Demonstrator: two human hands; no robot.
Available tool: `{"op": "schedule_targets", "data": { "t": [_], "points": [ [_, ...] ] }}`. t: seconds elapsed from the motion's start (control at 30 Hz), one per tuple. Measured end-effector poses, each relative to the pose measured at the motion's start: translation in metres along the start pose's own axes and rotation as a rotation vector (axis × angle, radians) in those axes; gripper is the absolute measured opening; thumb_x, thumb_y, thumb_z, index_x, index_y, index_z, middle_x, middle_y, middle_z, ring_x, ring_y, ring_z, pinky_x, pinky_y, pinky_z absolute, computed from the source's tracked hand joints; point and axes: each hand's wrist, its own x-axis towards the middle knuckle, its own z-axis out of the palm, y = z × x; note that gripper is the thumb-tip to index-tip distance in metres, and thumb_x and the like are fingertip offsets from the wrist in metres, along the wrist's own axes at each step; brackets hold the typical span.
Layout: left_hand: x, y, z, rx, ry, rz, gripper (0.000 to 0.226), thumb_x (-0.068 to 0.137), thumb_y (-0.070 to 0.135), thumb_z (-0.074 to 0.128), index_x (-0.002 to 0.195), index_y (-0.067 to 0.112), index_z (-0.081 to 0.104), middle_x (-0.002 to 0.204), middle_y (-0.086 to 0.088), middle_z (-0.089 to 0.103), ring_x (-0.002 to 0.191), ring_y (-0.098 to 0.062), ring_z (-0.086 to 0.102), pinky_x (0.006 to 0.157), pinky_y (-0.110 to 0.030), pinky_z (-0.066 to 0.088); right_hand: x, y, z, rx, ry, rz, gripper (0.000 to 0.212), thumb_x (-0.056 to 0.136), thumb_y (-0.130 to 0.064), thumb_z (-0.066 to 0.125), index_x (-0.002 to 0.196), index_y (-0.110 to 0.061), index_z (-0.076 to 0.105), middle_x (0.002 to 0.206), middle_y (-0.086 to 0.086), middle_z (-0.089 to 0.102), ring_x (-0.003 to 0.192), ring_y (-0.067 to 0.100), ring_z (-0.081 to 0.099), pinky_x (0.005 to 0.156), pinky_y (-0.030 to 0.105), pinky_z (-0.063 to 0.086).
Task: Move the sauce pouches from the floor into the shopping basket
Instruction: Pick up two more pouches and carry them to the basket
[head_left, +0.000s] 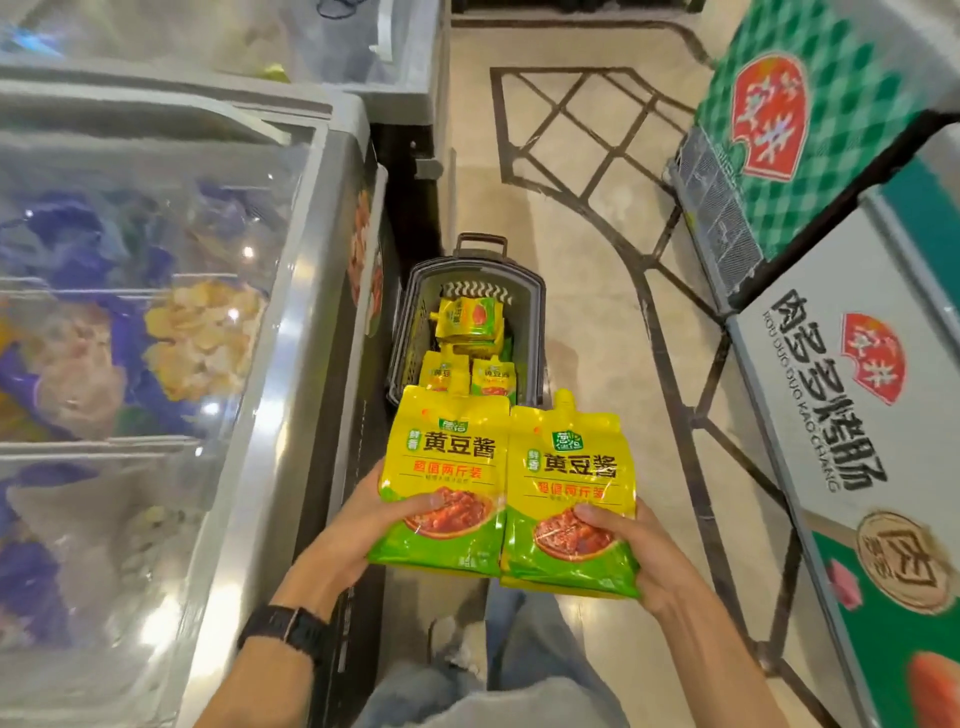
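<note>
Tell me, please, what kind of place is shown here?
Most likely a supermarket aisle. A glass-topped chest freezer of bagged food stands on the left, a shopping basket on the tiled floor holds yellow sauce pouches, and cabinets printed with food brands stand on the right.

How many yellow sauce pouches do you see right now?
5: one pouch in the left hand, one in the right hand, three in the shopping basket: one flat, two upright. Others may lie hidden underneath.

The shopping basket (539, 322) stands open-topped at 12 o'clock, pouches (470, 317) lying inside. A chest freezer (311, 291) walls off 9 o'clock and printed cabinets (810, 389) 3 o'clock, with bare floor (587, 234) between at 1 o'clock.
</note>
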Motion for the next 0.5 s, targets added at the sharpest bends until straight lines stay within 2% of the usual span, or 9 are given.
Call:
{"op": "schedule_targets", "data": {
  "t": [0.1, 0.27, 0.4, 0.47, 0.5],
  "points": [
    [0.043, 0.022, -0.005, 0.020, 0.037, 0.003, 0.111, 0.032, 0.050, 0.100, 0.130, 0.019, 0.057, 0.115, -0.008, 0.075, 0.105, -0.029, 0.072, 0.093, -0.051, 0.056, 0.043, -0.023, -0.001, 0.013, -0.003, 0.011, 0.104, 0.024, -0.028, 0.099, 0.119, -0.008, 0.063, 0.105, 0.016, 0.075, 0.087, 0.030, 0.075, 0.063, 0.035, 0.061],
    [0.110, 0.049, -0.007, 0.021, 0.129, -0.029, 0.114, 0.025, 0.055, 0.099, 0.126, 0.019, 0.059, 0.112, -0.007, 0.076, 0.104, -0.027, 0.072, 0.095, -0.049, 0.054, 0.121, -0.063, -0.011, -0.001, -0.019, 0.082, 0.110, 0.025, -0.034, 0.101, 0.124, -0.009, 0.060, 0.110, 0.016, 0.074, 0.094, 0.032, 0.073, 0.066, 0.036, 0.060],
    [0.161, 0.057, -0.016, 0.066, 0.163, -0.070, 0.110, 0.026, 0.058, 0.097, 0.123, 0.022, 0.058, 0.110, -0.004, 0.076, 0.099, -0.024, 0.074, 0.080, -0.037, 0.059, 0.187, -0.082, -0.021, -0.002, 0.002, 0.146, 0.111, 0.023, -0.037, 0.100, 0.123, -0.011, 0.061, 0.107, 0.013, 0.075, 0.091, 0.028, 0.074, 0.064, 0.033, 0.060],
    [0.189, 0.055, -0.022, 0.095, 0.159, -0.104, 0.107, 0.030, 0.057, 0.097, 0.124, 0.025, 0.057, 0.113, -0.003, 0.075, 0.101, -0.022, 0.074, 0.082, -0.036, 0.058, 0.221, -0.084, -0.026, -0.003, 0.023, 0.176, 0.102, 0.031, -0.036, 0.100, 0.122, -0.012, 0.061, 0.106, 0.012, 0.076, 0.090, 0.028, 0.075, 0.063, 0.033, 0.059],
    [0.202, 0.052, -0.027, 0.111, 0.172, -0.126, 0.104, 0.033, 0.057, 0.097, 0.124, 0.027, 0.057, 0.114, -0.002, 0.075, 0.102, -0.022, 0.073, 0.085, -0.038, 0.057, 0.239, -0.082, -0.030, -0.005, 0.030, 0.200, 0.091, 0.041, -0.031, 0.098, 0.123, -0.013, 0.061, 0.105, 0.011, 0.076, 0.090, 0.027, 0.075, 0.062, 0.033, 0.059]
  ]
}}
